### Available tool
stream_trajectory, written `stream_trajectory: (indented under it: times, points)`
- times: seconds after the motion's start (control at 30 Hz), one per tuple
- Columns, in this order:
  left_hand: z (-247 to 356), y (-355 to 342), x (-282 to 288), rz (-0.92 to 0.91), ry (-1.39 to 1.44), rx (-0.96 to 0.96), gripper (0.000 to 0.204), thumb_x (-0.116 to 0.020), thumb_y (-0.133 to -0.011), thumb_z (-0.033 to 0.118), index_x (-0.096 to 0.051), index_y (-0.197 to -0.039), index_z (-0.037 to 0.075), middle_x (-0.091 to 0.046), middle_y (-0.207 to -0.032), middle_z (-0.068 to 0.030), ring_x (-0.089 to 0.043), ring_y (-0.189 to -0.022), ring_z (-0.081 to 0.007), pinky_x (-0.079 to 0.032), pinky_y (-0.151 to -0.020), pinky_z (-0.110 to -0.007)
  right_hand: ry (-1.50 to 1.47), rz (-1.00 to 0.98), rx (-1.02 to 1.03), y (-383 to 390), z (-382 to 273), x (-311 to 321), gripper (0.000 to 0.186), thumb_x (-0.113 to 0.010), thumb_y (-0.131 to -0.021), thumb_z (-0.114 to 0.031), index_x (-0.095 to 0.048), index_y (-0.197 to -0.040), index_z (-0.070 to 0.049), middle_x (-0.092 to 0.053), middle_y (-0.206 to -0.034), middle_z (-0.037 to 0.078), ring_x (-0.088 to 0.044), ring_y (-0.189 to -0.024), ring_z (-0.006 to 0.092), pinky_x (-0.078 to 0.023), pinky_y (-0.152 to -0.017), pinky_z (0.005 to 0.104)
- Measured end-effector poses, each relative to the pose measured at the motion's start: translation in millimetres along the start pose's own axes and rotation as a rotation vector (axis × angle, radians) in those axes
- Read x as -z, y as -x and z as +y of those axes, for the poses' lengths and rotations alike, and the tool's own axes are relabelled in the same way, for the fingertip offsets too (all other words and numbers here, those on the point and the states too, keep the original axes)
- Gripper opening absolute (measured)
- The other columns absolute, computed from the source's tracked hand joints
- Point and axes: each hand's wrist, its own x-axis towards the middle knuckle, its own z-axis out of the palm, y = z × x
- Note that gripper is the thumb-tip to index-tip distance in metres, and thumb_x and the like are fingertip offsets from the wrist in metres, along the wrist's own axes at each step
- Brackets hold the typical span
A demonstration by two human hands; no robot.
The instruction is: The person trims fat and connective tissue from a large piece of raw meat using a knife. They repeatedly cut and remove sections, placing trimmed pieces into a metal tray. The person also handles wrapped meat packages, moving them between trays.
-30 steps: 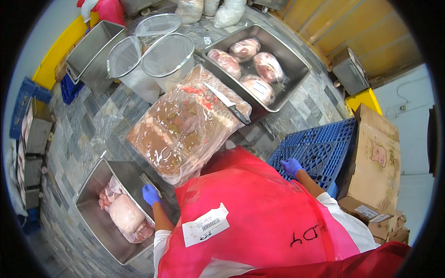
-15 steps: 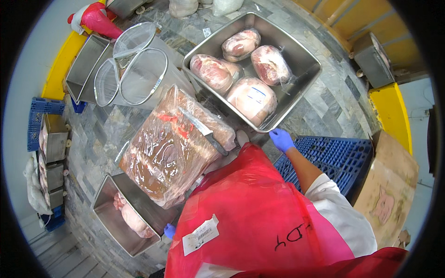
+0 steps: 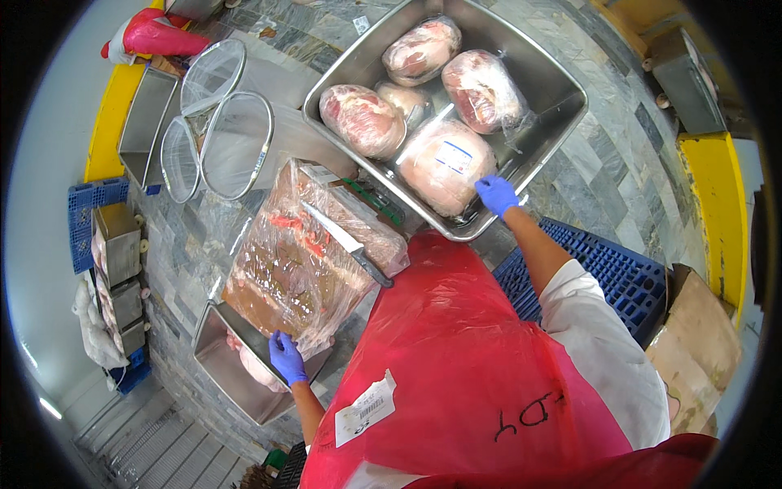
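My right hand (image 3: 497,196), in a blue glove, is inside the near rim of a large metal tub (image 3: 562,130). Its fingers are loosely bent, with the tips at a labelled piece of plastic-wrapped meat (image 3: 436,175); nothing shows in its grasp. Beside a corner of the film-wrapped table top (image 3: 277,285), my left hand (image 3: 287,359), also blue-gloved, hangs open above the rim of a smaller metal tub (image 3: 220,367). Pale meat (image 3: 259,371) lies in that tub, partly hidden. A knife (image 3: 346,244) with a dark handle rests across the film. Red scraps (image 3: 297,232) lie near its blade.
Three round hoops with clear plastic bags (image 3: 232,151) stand behind the film-wrapped surface. Several more wrapped meat pieces (image 3: 362,121) lie in the large tub. At right are a blue pallet (image 3: 595,269) and a cardboard box (image 3: 696,346). Another person's red garment (image 3: 163,34) shows far left.
My right hand has left the large tub's rim and moved in to the labelled meat. My left hand has risen from beside the smaller tub to the film-wrapped corner. The large tub appears closer.
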Motion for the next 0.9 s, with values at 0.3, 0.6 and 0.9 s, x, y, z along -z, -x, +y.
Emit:
stream_trajectory:
  times: [0.3, 0.6, 0.9]
  points:
    - [124.9, -34.4, -133.5, -0.232, 0.345, -0.203, 0.032, -0.061, -0.104, 0.016, -0.063, -0.129, -0.004, -0.071, -0.103, -0.0115, -0.067, -0.090, -0.0159, -0.056, -0.077, -0.030, 0.160, -0.131, 0.100, 62.8, -51.9, 41.6, 0.043, -0.057, -0.093, -0.040, -0.075, -0.107, -0.003, -0.071, -0.110, 0.025, -0.068, -0.103, 0.0438, -0.053, -0.095, 0.0490]
    - [241.9, -13.7, -261.0, -0.554, 0.288, -0.437, 0.035, -0.065, -0.101, 0.018, -0.064, -0.130, -0.002, -0.071, -0.096, -0.0065, -0.065, -0.084, -0.0126, -0.055, -0.078, -0.029, 0.109, -0.122, -0.037, -7.2, -18.6, 58.6, 0.046, -0.059, -0.092, -0.043, -0.076, -0.109, -0.003, -0.072, -0.113, 0.024, -0.068, -0.107, 0.0419, -0.053, -0.097, 0.0479]
    - [282.0, -11.5, -387.1, -0.709, 0.024, -0.255, 0.039, -0.068, -0.100, 0.023, -0.064, -0.129, -0.003, -0.073, -0.103, -0.0094, -0.065, -0.091, -0.0142, -0.054, -0.085, -0.031, 0.094, -0.281, -0.145, -112.2, 41.4, 46.5, 0.048, -0.057, -0.091, -0.044, -0.075, -0.108, -0.003, -0.071, -0.116, 0.025, -0.067, -0.109, 0.0433, -0.052, -0.099, 0.0486]
